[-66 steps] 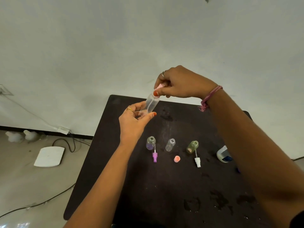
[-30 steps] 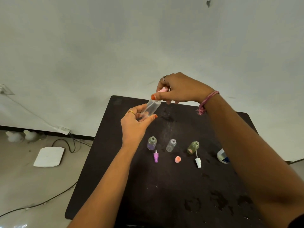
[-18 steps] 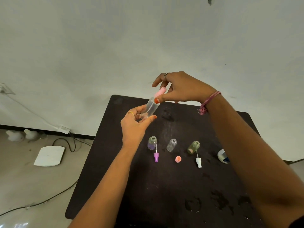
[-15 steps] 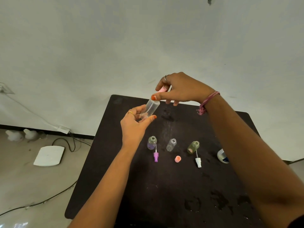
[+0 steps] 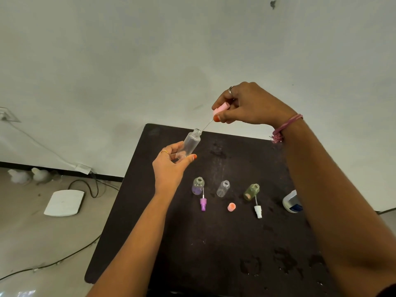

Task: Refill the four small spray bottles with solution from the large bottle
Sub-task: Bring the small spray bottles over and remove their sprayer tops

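**Pump head nearly free, and several ways to spill**

At centre frame the left hand (image 5: 171,166) grips the clear bottle (image 5: 189,144) low on its body, thumb and fingers curled round it, so the open neck tilts toward the upper right. Above it the right hand (image 5: 246,106) pinches the pink pump (image 5: 220,108) between thumb and fingers. The thin dip tube (image 5: 206,125) slants down from the pump, its tip right at the neck; whether it has cleared the rim is too fine to tell.

The first risk sits here, I judge: if the tube catches the rim as it lifts, it could flick droplets or jerk the lightly held bottle. A grip that low on a tilted bottle also leaves little control of the neck.

Below, at mid frame on the dark table (image 5: 214,243), three open bottles stand in a row: purple (image 5: 197,186), clear (image 5: 223,189) and green (image 5: 251,191). Their tops lie just in front: purple pump (image 5: 203,204), orange cap (image 5: 231,207), white pump (image 5: 258,211). A forearm lowering to set things down could topple these light bottles or roll a top off.

The large bottle (image 5: 291,202) lies at the right edge, partly hidden by the right arm, which could knock it. The table shows wet patches, so bottles may slide.
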The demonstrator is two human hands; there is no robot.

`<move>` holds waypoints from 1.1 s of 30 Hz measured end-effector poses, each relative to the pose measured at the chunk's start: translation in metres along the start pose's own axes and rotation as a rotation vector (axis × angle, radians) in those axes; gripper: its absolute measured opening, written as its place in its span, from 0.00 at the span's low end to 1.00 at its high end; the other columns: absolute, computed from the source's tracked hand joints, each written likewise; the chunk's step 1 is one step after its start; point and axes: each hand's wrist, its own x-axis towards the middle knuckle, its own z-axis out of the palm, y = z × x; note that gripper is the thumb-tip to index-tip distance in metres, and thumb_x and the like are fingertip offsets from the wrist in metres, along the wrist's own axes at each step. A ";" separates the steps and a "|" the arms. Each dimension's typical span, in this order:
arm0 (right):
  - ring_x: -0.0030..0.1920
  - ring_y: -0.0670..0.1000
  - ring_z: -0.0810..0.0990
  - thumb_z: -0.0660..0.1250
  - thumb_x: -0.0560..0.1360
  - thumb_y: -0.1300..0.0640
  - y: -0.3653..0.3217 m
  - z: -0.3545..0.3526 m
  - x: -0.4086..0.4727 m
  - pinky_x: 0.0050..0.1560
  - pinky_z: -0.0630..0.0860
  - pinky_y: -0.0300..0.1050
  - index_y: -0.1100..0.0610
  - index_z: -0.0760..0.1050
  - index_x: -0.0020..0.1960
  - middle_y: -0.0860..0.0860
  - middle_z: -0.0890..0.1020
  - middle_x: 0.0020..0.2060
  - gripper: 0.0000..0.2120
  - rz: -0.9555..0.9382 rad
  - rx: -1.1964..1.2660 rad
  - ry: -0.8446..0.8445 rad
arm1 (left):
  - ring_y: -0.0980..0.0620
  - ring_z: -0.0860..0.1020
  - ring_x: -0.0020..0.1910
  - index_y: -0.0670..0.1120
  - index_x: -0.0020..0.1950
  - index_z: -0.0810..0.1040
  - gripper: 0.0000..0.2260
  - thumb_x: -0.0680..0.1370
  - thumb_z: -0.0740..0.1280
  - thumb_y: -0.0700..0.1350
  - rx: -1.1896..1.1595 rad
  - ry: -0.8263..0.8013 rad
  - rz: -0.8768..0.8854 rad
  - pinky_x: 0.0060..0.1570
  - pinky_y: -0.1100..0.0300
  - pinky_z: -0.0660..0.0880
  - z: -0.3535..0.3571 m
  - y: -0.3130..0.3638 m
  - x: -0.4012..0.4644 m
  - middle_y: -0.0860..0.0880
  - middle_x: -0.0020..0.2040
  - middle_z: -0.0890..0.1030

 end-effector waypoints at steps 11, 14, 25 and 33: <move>0.37 0.44 0.84 0.75 0.69 0.54 0.002 0.001 -0.006 0.47 0.81 0.41 0.56 0.80 0.52 0.46 0.82 0.41 0.14 0.065 0.044 0.063 | 0.62 0.77 0.45 0.49 0.59 0.78 0.19 0.70 0.76 0.45 -0.014 0.036 -0.075 0.41 0.74 0.71 -0.012 -0.023 0.002 0.56 0.53 0.79; 0.37 0.44 0.83 0.74 0.69 0.53 0.003 0.012 -0.007 0.43 0.79 0.36 0.55 0.78 0.50 0.47 0.82 0.43 0.12 0.123 0.118 0.108 | 0.57 0.78 0.51 0.49 0.59 0.77 0.19 0.70 0.76 0.44 -0.022 0.034 -0.097 0.44 0.71 0.73 -0.014 -0.033 0.005 0.53 0.55 0.79; 0.46 0.51 0.84 0.74 0.69 0.62 0.003 0.168 -0.010 0.47 0.81 0.44 0.57 0.74 0.54 0.56 0.84 0.46 0.16 0.523 1.052 0.367 | 0.53 0.77 0.53 0.47 0.61 0.75 0.19 0.72 0.75 0.41 -0.012 0.112 -0.236 0.51 0.64 0.74 -0.034 -0.081 0.003 0.48 0.58 0.78; 0.44 0.46 0.83 0.75 0.69 0.57 0.021 0.276 -0.024 0.46 0.82 0.43 0.55 0.81 0.48 0.50 0.84 0.42 0.09 0.853 1.086 0.392 | 0.48 0.77 0.59 0.44 0.64 0.76 0.21 0.72 0.74 0.41 0.147 0.083 -0.333 0.61 0.53 0.72 -0.043 -0.108 0.002 0.45 0.60 0.80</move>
